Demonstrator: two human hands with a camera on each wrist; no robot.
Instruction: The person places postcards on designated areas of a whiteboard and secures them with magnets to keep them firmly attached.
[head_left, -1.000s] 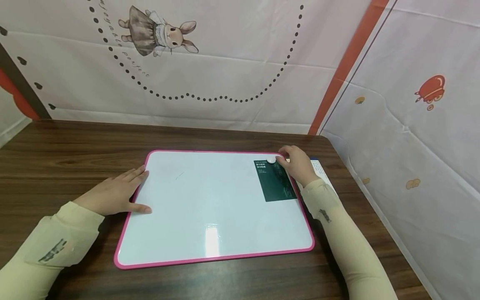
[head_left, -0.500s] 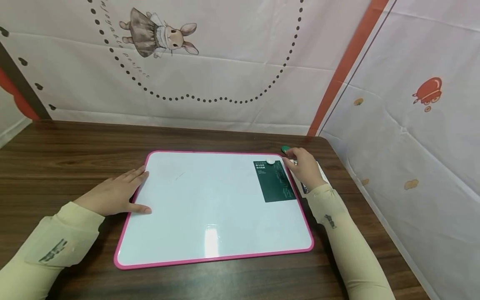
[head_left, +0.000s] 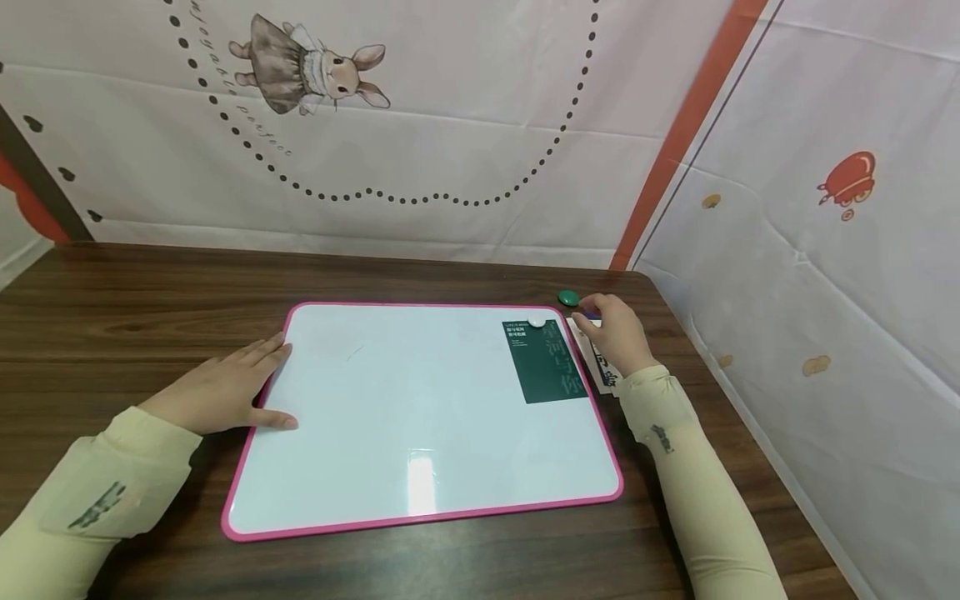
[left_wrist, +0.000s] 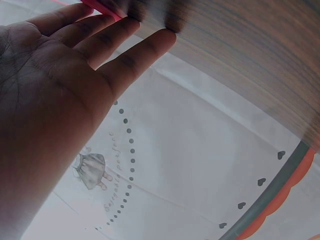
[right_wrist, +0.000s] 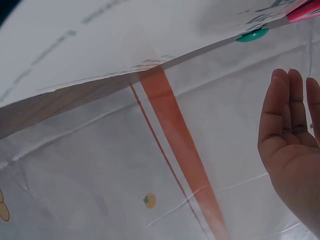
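My left hand (head_left: 221,387) rests on the left edge of a pink-framed whiteboard (head_left: 390,417), fingers straight along the frame and thumb on the white surface. Near the board's top right corner lies a dark green printed card (head_left: 553,371), with a round white magnet (head_left: 536,322) at its top edge. My right hand (head_left: 618,337) hovers over white printed cards (head_left: 598,367) just right of the board and partly hides them. Its fingers are relaxed and gently bent, with nothing seen between them in the right wrist view. A round green magnet (head_left: 568,297) lies just left of its fingertips.
The board lies on a dark wood-grain table (head_left: 150,292). A white printed cloth (head_left: 450,108) hangs behind the table, and another stretch runs along its right side. A small blue patch (head_left: 592,316) shows under the right fingers.
My right hand has left the board's top right corner and moved right, over the white cards. The green magnet has come into sight. My left hand stays in place.
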